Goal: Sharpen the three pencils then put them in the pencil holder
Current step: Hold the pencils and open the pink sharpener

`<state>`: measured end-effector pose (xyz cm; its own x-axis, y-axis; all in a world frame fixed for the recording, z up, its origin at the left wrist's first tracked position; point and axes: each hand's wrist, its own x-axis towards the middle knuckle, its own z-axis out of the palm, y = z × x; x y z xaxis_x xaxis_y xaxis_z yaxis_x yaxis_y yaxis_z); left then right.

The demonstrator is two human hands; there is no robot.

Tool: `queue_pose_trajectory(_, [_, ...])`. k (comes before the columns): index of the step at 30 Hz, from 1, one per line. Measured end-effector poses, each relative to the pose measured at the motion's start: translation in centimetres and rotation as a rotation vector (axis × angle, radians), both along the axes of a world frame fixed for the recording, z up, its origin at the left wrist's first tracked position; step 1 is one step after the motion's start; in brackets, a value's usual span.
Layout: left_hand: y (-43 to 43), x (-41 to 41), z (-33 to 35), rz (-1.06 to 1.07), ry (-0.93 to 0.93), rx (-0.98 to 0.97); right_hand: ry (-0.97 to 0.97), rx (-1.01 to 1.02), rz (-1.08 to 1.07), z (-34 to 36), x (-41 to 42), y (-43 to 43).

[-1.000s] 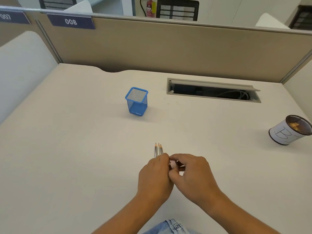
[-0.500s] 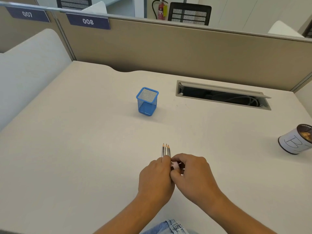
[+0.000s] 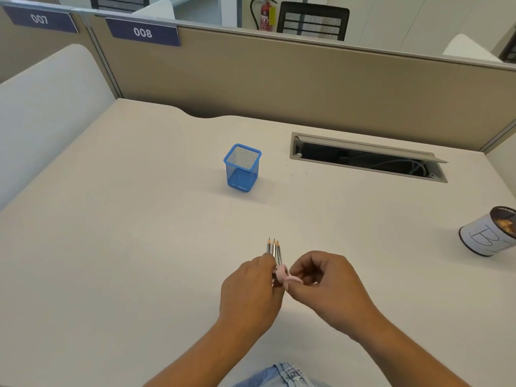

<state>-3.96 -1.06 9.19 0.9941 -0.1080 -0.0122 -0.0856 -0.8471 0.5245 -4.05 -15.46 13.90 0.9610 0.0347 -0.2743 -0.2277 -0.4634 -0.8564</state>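
Three pencils (image 3: 273, 248) are gripped bundled by the left hand (image 3: 251, 291), a pink piece (image 3: 281, 272) on them pinched by the right hand (image 3: 329, 286), seemingly for one transfer to the holder (image 3: 241, 169).

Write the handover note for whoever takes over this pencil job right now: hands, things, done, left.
The left hand grips the three silver pencils as one bundle, tips pointing away.
The right hand pinches the pink band wrapped round the bundle.
The blue square mesh pencil holder stands upright farther out on the beige desk, no pencils in it.
Done: all three tips look pointed.
Left: take the band off, sharpen if needed, put the pencils in the holder.
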Motion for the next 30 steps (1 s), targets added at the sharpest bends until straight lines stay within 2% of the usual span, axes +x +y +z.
queue_pose_trajectory(3, [-0.1, 0.3, -0.3, -0.022, 0.018, -0.088, 0.070, 0.053, 0.024, 0.0, 0.2, -0.3])
queue_pose_trajectory(6, [-0.4, 0.5, -0.7, 0.001, 0.055, -0.258, -0.056, 0.003, -0.042, -0.1, 0.2, -0.3])
queue_pose_trajectory(9, [-0.7, 0.6, -1.3, 0.001, 0.027, -0.328, -0.135, -0.044, -0.093, -0.2, 0.3, -0.3])
queue_pose_trajectory(12, [-0.3, 0.9, -1.7, -0.054, -0.114, -0.329, -0.064, 0.033, -0.004, -0.1, 0.4, -0.3])
queue_pose_trajectory(14, [0.2, 1.4, -2.0, -0.042, -0.124, -0.353, 0.002, 0.113, 0.089, -0.2, 0.7, -0.5])
queue_pose_trajectory(17, [1.1, 1.8, -2.2, 0.010, -0.087, -0.482, 0.007, 0.146, -0.031, -1.4, 2.1, -1.5])
queue_pose_trajectory(20, [1.6, 1.6, -2.3, 0.126, -0.019, -0.594, 0.038, -0.008, -0.143, -4.2, 3.9, -2.3])
queue_pose_trajectory(27, [1.4, 1.7, -3.0, 0.361, 0.203, -0.930, 0.093, -0.331, -0.032, -9.5, 6.8, -0.9])
queue_pose_trajectory(30, [1.5, 1.8, -2.7, 0.361, 0.224, -0.938, 0.114, -0.400, 0.018, -10.3, 7.3, 0.2])
